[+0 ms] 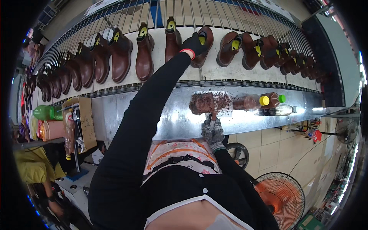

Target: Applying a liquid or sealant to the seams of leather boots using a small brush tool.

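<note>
Boot (204, 46), ankle-height, smooth brown upper, yellow-green lining; on the white belt (160, 63), beyond the tabletop. Long axis slants: collar far and rightward, toe near and leftward, toward the chain (237, 83) edging the belt.

Left hand (193, 44), black glove, red cuff: at the boot's collar on its left side; grip appears clamped on the collar, fingertips partly lost against dark material. The nearer hand to the boot.

Right hand (213, 132), grey knit glove, heavily stained: at the near rim of the tabletop (174, 115), well apart from the boot; grip closed around a brown-smeared handle (213, 116).

Brown-caked block (202, 103), rough, crusted, roughly rectangular: on bare, shiny metal, between right hand and boot.

Bottles, plastic, lying right of the block: one yellow-capped (247, 102), one green-capped (272, 100), one clear (284, 110).

Other boots (120, 59), matching brown: ranged along the belt both sides.
</note>
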A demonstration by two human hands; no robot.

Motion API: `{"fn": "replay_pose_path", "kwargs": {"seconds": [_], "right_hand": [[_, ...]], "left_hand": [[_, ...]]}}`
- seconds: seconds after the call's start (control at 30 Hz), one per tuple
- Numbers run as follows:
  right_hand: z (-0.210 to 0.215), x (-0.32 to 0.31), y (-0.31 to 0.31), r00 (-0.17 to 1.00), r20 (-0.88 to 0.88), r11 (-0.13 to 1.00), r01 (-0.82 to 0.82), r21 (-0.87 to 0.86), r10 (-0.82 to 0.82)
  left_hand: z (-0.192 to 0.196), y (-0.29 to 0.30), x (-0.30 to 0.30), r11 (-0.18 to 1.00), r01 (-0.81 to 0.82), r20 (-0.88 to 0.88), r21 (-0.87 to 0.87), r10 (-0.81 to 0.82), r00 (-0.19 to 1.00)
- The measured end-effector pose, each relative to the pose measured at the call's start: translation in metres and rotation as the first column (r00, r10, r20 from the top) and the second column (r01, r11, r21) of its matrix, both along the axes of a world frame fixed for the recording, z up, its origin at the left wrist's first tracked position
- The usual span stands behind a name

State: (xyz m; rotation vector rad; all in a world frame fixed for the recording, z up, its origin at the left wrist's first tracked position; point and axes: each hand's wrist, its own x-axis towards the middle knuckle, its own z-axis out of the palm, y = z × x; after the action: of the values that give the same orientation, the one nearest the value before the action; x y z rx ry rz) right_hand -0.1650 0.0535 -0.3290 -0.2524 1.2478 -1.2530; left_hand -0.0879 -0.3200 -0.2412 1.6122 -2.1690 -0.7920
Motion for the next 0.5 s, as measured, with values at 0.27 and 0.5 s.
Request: {"fn": "replay_pose_path", "kwargs": {"seconds": [0.27,0.5], "right_hand": [[-0.014,-0.014,0.002,0.604,-0.769,0.95,-0.313,0.013,0.21],[0.024,-0.002,-0.005,0.683,-0.684,0.953,-0.299,0.06,0.257]], "left_hand": [[-0.005,0.0,0.035,0.529,-0.708,-0.505,-0.467,0.497,0.705],[-0.068,-0.01,0.086,0.918,-0.393,-0.338,-0.048,0.356,0.871]]}}
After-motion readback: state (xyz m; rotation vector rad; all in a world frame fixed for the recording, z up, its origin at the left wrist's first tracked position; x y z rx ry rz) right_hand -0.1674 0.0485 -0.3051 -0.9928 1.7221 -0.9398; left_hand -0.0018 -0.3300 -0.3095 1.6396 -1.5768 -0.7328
